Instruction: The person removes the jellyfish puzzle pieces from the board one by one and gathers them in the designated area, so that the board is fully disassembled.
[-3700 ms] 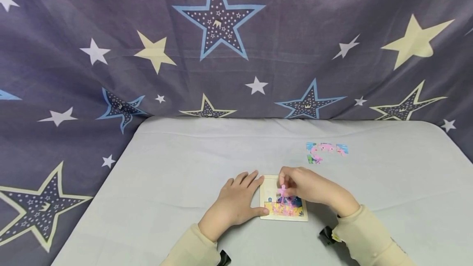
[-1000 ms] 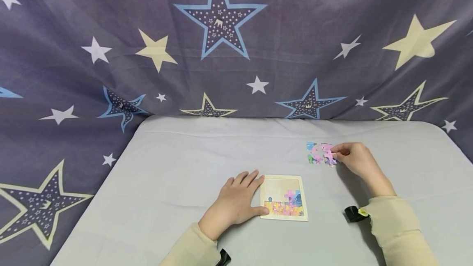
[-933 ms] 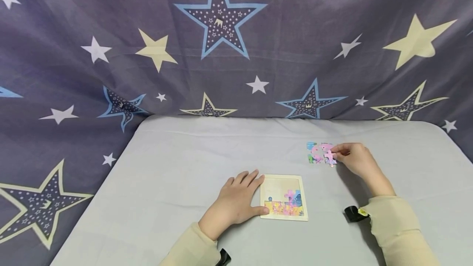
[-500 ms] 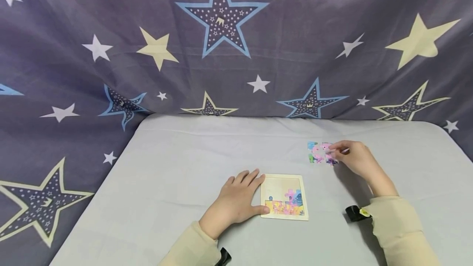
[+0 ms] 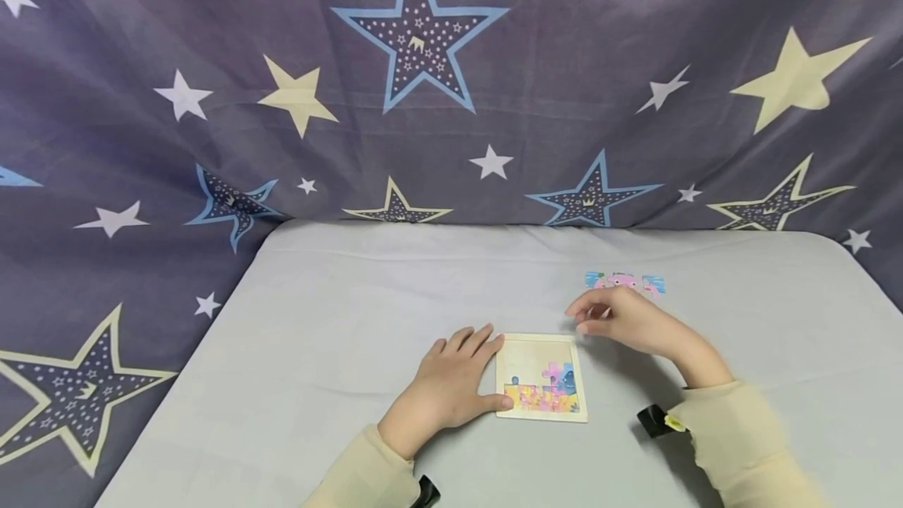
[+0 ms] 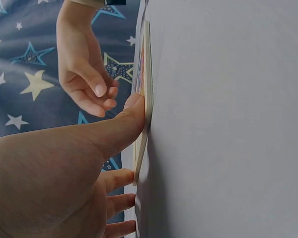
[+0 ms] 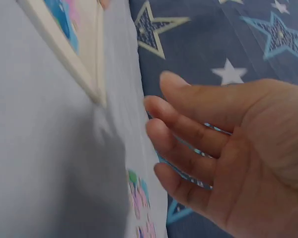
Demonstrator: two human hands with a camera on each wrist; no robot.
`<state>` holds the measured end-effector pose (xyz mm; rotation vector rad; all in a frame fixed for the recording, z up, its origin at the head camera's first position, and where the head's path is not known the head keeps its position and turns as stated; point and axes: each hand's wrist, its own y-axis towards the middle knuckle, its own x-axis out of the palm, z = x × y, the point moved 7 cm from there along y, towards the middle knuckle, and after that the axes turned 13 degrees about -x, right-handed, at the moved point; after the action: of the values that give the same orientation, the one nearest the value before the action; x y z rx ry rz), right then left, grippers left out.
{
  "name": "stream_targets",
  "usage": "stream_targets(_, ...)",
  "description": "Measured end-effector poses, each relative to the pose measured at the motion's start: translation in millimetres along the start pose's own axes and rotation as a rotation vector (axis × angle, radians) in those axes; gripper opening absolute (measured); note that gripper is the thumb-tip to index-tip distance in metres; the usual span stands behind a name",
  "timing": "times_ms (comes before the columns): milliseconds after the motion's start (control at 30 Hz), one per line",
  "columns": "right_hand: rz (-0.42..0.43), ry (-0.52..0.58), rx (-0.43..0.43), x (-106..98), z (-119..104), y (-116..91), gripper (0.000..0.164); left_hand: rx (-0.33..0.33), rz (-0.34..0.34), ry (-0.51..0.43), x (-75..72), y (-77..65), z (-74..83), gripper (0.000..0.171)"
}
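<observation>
A shallow wooden jigsaw puzzle frame (image 5: 577,417) lies flat on the cloth, its lower part filled with yellow, pink and blue pieces (image 5: 542,397). My left hand (image 5: 449,386) rests at its left side. The thumb (image 6: 134,106) presses on the frame's near left corner, and the fingers stretch along the edge. Above the cloth, just beyond the frame's far right corner, hovers my right hand (image 5: 628,324). Its fingers (image 7: 176,139) are loosely bent and apart, with nothing between them in the right wrist view. Loose puzzle pieces (image 5: 624,281) lie behind it, partly hidden by the hand.
Light grey cloth (image 5: 353,320) covers the table. A dark star-patterned curtain (image 5: 437,139) hangs along the back and left side. A black strap piece (image 5: 654,420) sits at the right sleeve.
Earlier my right hand pinched a pink puzzle piece, first over the frame, then among the loose pieces. It has let go and moved left and nearer the frame. The left hand stays put.
</observation>
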<state>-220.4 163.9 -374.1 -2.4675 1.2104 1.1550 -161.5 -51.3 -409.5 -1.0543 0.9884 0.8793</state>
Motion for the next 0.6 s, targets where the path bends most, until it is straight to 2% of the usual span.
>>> stream_targets(333, -0.207, 0.109, 0.012, 36, -17, 7, 0.019, 0.000, -0.004, 0.002, -0.8, -0.1, 0.7, 0.086)
stream_targets(600, -0.267, 0.038, 0.051, 52, -23, 7, 0.019, -0.004, 0.004, 0.002, -0.7, -0.2, 0.9, 0.086)
